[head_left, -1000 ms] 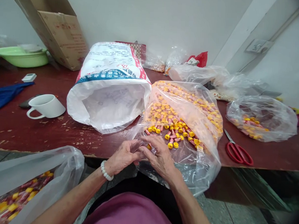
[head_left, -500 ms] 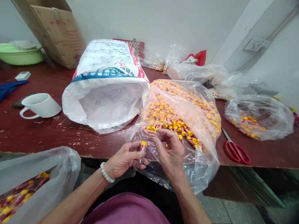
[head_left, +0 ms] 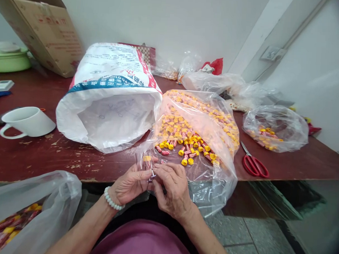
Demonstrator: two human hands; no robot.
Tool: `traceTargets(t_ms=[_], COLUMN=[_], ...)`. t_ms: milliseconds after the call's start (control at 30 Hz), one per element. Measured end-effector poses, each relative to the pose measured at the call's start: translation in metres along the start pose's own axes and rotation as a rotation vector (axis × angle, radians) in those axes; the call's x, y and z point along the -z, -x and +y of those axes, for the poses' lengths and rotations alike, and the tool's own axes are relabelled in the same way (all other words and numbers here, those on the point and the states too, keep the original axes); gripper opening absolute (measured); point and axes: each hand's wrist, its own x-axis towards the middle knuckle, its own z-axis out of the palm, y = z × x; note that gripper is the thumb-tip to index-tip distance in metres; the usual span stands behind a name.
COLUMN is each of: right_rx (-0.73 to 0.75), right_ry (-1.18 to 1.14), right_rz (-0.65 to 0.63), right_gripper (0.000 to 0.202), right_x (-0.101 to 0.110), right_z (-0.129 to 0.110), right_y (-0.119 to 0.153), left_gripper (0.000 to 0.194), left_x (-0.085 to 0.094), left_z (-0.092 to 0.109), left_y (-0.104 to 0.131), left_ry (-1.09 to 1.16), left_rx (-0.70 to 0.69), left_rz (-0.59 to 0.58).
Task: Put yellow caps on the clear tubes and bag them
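Observation:
Between thumb and fingers, my left hand (head_left: 135,181) holds a small clear tube (head_left: 147,163) with a yellow cap and a red-and-white wrapped piece inside. My right hand (head_left: 172,185) touches the tube's lower end, its fingers closed in a pinch around a thin shiny part too small to make out. Behind the hands lies a clear plastic bag (head_left: 223,174) full of yellow-capped red pieces (head_left: 188,144), some spilling at its mouth. A white woven sack (head_left: 116,117) lies beside it, mouth facing me.
A white mug (head_left: 32,123) stands at the left; red-handled scissors (head_left: 254,164) lie at the right. Another clear bag (head_left: 281,128) is beyond them. At the lower left is a bag of capped pieces (head_left: 7,228). A cardboard box (head_left: 50,35) stands behind.
My right hand has come down from the pile to the tube in my left hand. Loose pieces at the bag's mouth have shifted. The whole view has turned slightly.

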Motion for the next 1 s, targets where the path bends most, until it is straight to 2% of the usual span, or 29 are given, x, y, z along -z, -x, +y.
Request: traceTargets(t_ms=[67,133,233,267,333,433,533,633,733,800,900,1000], right_rx=[-0.004,-0.098,-0.477,-0.625,-0.756,-0.824,-0.868,-0.891,-0.848,-0.732,-0.527,-0.437], right_ry=[-0.055,-0.05,0.205,0.314,0.38,0.349,0.262,0.147,0.036,-0.108,-0.282,-0.307], right_rz=[-0.026,0.001,0.093,0.07,0.051,0.008,-0.024,-0.008,0.059,0.056,-0.027,-0.084], right_gripper=[0.029,0.022,0.022,0.025,0.027,0.023,0.024,0.031,0.033,0.027,0.018,0.012], right_x=[0.003,0.008,0.02,0.024,0.031,0.036,0.036,0.038,0.041,0.043,0.045,0.048], right_z=[0.008,0.027,0.071,0.086,0.112,0.134,0.142,0.138,0.114,0.089,0.054,0.037], right_y=[-0.002,-0.003,-0.005,-0.005,-0.004,0.001,0.004,0.004,-0.002,-0.007,-0.014,-0.018], left_gripper=[0.032,0.026,0.025,0.025,0.026,0.028,0.031,0.032,0.033,0.034,0.032,0.031], left_x=[-0.001,-0.002,-0.002,-0.002,-0.002,-0.003,-0.003,-0.002,-0.001,-0.001,-0.003,-0.005], left_z=[0.001,0.004,0.006,0.006,0.004,0.001,-0.001,-0.003,-0.004,-0.005,-0.005,-0.004], left_y=[-0.002,-0.004,-0.004,-0.004,-0.004,-0.006,-0.007,-0.007,-0.006,-0.005,-0.002,0.002], left_ry=[-0.069,-0.187,-0.406,-0.475,-0.585,-0.671,-0.708,-0.759,-0.821,-0.852,-0.899,-0.912], left_rx=[-0.052,-0.09,-0.117,-0.132,-0.158,-0.17,-0.169,-0.168,-0.168,-0.157,-0.149,-0.129], left_rz=[0.026,0.057,0.092,0.101,0.124,0.165,0.188,0.195,0.191,0.179,0.169,0.174])
